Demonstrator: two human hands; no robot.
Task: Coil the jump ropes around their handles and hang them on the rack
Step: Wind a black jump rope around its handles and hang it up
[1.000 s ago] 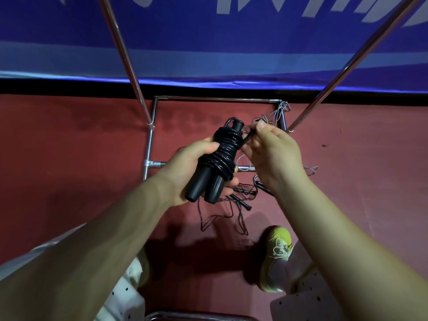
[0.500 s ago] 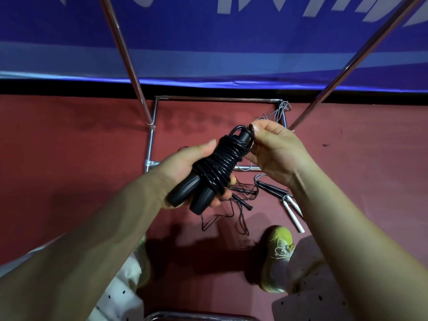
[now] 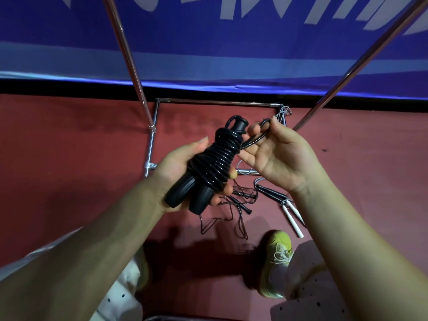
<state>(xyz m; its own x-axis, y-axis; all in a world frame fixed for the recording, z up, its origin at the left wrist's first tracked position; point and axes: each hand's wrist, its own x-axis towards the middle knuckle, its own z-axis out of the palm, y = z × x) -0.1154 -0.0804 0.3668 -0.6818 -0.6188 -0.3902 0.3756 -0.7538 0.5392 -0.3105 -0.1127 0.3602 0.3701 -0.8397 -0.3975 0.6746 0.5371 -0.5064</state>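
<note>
The left hand (image 3: pixel 183 172) grips a black jump rope (image 3: pixel 215 163) by its two handles, which lie side by side and tilt from lower left to upper right. The thumb lies along the upper side of the bundle and the fingertips curl round from underneath. The cord is wound in tight turns around the upper half of the handles, and their bare lower ends stick out below the palm.

The right hand (image 3: pixel 278 158) is just beside the top of the bundle, palm turned up towards the camera. Its thumb and forefinger pinch the free end of the cord (image 3: pixel 259 137), which forms a small loop at the fingertips and runs back into the coil. The other fingers are loosely bent.

Both hands are held above a red floor (image 3: pixel 69 158), in front of a chrome rack (image 3: pixel 151 144) whose base frame lies on the floor and whose two poles rise steeply past the camera. Behind it hangs a blue banner (image 3: pixel 208 42) with white lettering.

On the floor below the hands lie more ropes: a thin dark rope (image 3: pixel 231 218) in a loose tangle, and near it a rope with white handles (image 3: pixel 293 220). More thin grey cord (image 3: pixel 283 112) is bunched at the far right corner of the base frame. A yellow-green shoe (image 3: pixel 276 262) stands near the white handles.
</note>
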